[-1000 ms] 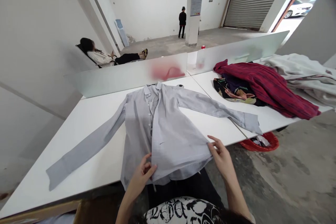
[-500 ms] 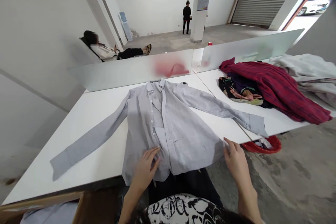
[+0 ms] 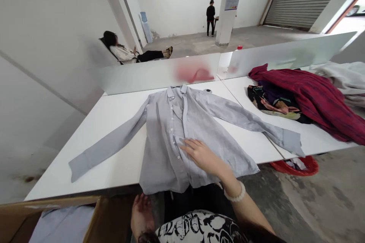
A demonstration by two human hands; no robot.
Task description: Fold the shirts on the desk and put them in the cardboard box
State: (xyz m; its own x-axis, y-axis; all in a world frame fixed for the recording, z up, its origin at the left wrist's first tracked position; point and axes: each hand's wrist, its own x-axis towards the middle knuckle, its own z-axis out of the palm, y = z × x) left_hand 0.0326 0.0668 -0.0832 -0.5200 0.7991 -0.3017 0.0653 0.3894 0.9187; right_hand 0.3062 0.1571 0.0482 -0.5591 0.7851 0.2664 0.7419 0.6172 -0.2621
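Note:
A light grey button-up shirt (image 3: pixel 164 152) lies front up on the white table (image 3: pixel 94 133), collar at the far side and both sleeves spread outward. Its hem hangs over the near edge, and the front is unfastened, with buttons down one side. My right hand (image 3: pixel 202 155) rests flat on the front opening, fingers stretched out, a pale beaded bracelet on the wrist. Just below the hem's left corner is my left hand (image 3: pixel 142 212), palm turned up and fingers loosely apart, with nothing seen in it.
A cardboard box (image 3: pixel 97 216) holding grey cloth stands at the lower left. On the right lie a dark red plaid garment (image 3: pixel 308 87) and other clothes. A red basket (image 3: pixel 309 171) sits below the table edge. A frosted divider (image 3: pixel 154 74) runs behind; two people are beyond it.
My right hand has left the shirt's right hem corner and moved onto the front opening. My left hand has dropped from the shirt front to below the hem. The view has shifted.

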